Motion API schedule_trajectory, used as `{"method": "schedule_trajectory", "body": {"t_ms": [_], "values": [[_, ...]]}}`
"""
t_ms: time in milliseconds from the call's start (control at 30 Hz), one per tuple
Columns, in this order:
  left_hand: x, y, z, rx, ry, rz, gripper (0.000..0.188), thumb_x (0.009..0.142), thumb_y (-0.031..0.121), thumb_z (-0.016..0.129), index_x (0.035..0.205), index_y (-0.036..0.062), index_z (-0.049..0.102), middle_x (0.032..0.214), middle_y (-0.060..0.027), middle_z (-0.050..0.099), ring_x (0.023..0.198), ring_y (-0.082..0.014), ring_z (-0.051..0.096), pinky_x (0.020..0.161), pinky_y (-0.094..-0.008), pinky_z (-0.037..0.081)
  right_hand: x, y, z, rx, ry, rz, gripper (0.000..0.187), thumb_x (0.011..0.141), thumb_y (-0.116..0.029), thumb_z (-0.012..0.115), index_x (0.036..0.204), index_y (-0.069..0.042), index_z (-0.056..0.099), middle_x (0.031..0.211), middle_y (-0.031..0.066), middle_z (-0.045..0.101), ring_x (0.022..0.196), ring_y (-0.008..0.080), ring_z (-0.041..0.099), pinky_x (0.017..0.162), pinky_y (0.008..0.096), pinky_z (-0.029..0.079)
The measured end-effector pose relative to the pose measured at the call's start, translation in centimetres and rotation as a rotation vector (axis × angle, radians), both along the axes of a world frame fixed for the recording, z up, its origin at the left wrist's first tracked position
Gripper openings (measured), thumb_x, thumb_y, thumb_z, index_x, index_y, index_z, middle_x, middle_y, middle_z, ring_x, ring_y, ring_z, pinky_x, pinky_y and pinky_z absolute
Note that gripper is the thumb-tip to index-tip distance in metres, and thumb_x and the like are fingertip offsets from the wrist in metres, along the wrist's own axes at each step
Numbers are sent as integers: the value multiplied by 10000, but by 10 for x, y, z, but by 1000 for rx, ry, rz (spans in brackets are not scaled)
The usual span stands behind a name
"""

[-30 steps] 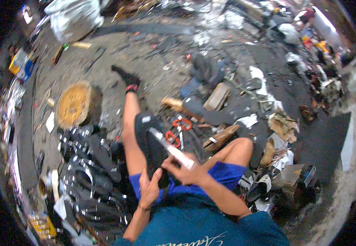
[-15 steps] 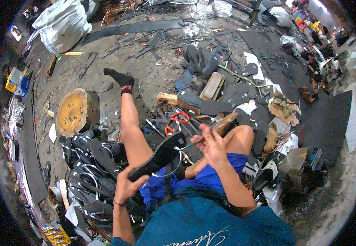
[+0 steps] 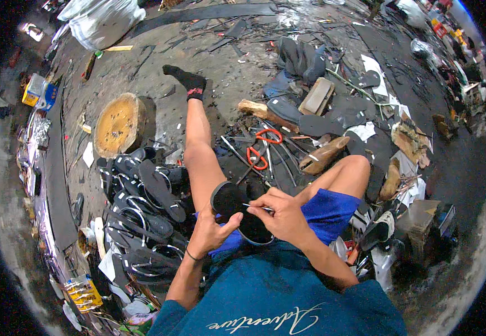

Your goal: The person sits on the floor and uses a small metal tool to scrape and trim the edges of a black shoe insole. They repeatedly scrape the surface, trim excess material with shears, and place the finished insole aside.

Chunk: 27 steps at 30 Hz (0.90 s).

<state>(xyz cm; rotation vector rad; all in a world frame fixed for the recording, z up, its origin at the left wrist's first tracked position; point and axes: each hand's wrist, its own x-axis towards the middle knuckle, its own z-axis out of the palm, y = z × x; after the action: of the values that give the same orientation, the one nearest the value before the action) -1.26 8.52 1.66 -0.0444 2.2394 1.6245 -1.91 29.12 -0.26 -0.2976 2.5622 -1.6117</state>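
Note:
A black flip-flop point(image 3: 227, 199) is held over my lap, with its sole tilted and one rounded end up. My left hand point(image 3: 208, 234) is wrapped around its left edge, thumb pointing across toward the middle. Against the sole, my right hand point(image 3: 282, 217) pinches a thin, pale, pointed thing point(image 3: 247, 205), perhaps a slim tool or a strap end; which one I cannot tell. A curved grey-edged part shows below the right fingers. Left of my leg lies a heap of black flip-flops point(image 3: 142, 196) with grey-trimmed straps.
Orange-handled scissors point(image 3: 269, 136) lie among metal tools in front of me. Right of them are a wooden piece point(image 3: 324, 155), a rectangular block point(image 3: 317, 96) and dark soles point(image 3: 317, 124). A round wooden block point(image 3: 118, 124) stands far left. A white sack point(image 3: 100, 22) sits behind.
The flip-flop has been turned and drawn closer to my lap. My right hand has gone from pulling a thin thing near the strap to pinching close against the sole. The view has shifted.

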Motion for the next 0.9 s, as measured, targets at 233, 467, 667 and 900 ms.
{"method": "schedule_trajectory", "body": {"t_ms": [233, 467, 667, 900], "values": [[-1, 8, 8, -173, 157, -44, 283, 840, 137, 752, 1066, -15, 674, 923, -154, 739, 854, -231, 719, 783, -360, 558, 10, -4, -8, 62, 12, -71, 174, 871, -226, 710, 960, -77, 701, 900, 124, 595, 829, 313, 653, 734, 424, 526], [-8, 19, 7, -181, 148, -180, 394, 839, 98, 740, 1195, 5, 601, 1076, -133, 668, 937, -233, 697, 753, -346, 569, -2, 10, -15, -70, -53, 28, 230, 864, -249, 713, 890, -33, 639, 871, 156, 595, 809, 358, 632, 724, 439, 511], [-4, 19, 0, 7, 52, -91, 436, 829, 84, 760, 1237, 30, 617, 1084, -75, 689, 1034, -178, 639, 902, -331, 523, -1, 21, -17, -305, -392, -43, 347, 804, -277, 802, 999, -20, 674, 969, 142, 717, 880, 221, 708, 792, 352, 548], [-5, 31, 2, 490, -83, 735, 374, 879, 47, 719, 1232, 0, 605, 1090, -55, 666, 906, -149, 626, 814, -306, 517, -27, 45, 10, 4, -364, -151, 890, 745, -352, 869, 1413, -48, 364, 1455, 213, 378, 1296, 341, 481, 1052, 465, 440]]}}
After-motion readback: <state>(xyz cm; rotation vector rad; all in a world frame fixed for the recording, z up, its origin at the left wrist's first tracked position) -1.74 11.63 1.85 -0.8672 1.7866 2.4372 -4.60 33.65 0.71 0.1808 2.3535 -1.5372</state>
